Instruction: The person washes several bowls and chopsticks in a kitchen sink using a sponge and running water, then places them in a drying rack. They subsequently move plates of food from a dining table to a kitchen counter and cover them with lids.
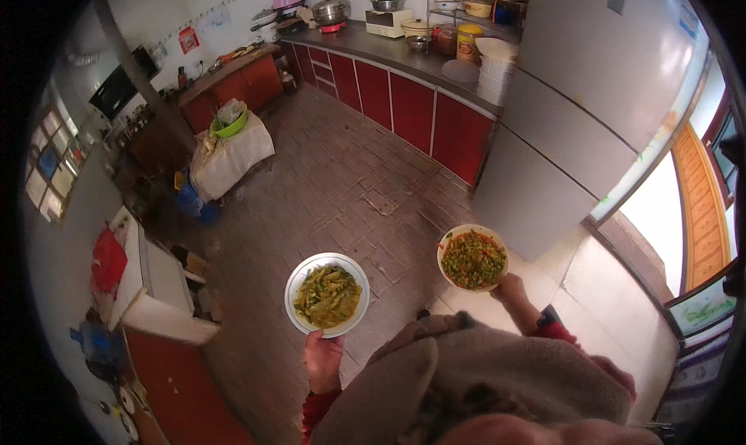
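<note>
Plate and bowl extend beyond hands, apparently rim-held.

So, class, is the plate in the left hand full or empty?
Full: yellow-green food covers most of the white plate, leaving its rim bare; the left hand holds the near edge.

The single view comes from the wearer's head, facing ahead and steeply down; the brown garment lies very near, along the lower edge; the left hand and right hand come next, close beneath; past them the paved floor stretches to red cabinets, well apart near the top; the wide fisheye bends straight edges.
</note>
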### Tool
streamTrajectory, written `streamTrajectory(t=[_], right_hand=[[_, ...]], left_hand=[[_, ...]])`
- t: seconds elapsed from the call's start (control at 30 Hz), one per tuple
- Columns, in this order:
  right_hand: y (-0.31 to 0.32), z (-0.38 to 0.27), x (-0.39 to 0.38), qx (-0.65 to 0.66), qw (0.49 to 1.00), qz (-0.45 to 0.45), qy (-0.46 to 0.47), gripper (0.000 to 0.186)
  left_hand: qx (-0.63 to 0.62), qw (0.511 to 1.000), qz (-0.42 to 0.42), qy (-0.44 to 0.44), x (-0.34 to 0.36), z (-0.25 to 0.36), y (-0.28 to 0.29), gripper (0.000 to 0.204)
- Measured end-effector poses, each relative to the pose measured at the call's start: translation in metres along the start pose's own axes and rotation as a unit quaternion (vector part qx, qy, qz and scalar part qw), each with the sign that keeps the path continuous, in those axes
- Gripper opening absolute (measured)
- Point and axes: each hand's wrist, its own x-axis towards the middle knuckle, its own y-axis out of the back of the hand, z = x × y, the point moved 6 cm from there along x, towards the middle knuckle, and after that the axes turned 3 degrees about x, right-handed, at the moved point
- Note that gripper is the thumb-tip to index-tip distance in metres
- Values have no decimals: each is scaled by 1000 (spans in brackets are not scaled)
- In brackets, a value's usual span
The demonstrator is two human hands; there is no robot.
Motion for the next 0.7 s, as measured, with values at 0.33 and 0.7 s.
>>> streamTrajectory(t=[0.33, 0.7], right_hand=[[-74, -43, 231, 180, 963, 54, -194, 16], [-122, -103, 490, 254, 934, 100, -231, 13]], left_hand=[[7, 1000, 29, 5, 196, 36, -63, 38], [59, 997, 42, 32, 482, 70, -213, 40]])
